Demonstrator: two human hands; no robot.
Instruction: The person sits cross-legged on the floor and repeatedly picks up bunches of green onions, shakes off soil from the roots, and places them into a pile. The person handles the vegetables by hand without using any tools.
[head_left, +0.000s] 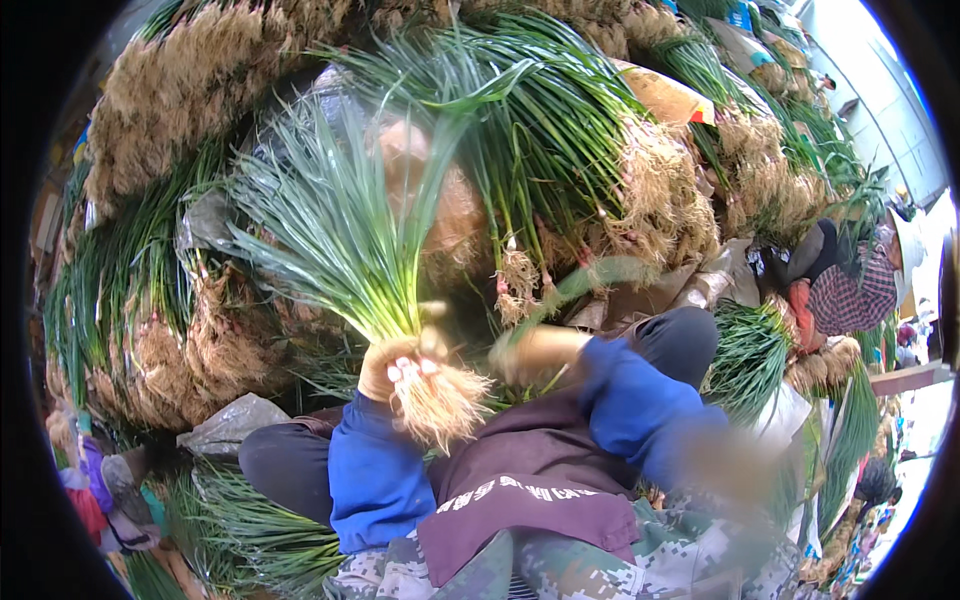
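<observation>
My left hand (381, 369) grips a bunch of young green garlic plants (390, 315) just above their roots. The green leaves fan out up and to the left, while small pale bulbs and shaggy roots (442, 401) stick out at the lower right of the fist. To its right is my right hand (536, 354), blurred by motion, its fingers pointing towards the bunch. A long green leaf (581, 283), equally blurred, curves up and right from those fingers and appears held in them. Beyond both hands lies a large heap of similar plants (555, 127), roots facing right.
More rooted bundles (172, 360) are piled on the left, with a plastic sheet (232, 424) by my knee. Cut-off-looking loose greens (262, 517) lie at lower left. One person (855, 292) sits bent over at right beside a bundle (750, 352); another person (112, 487) is at far left.
</observation>
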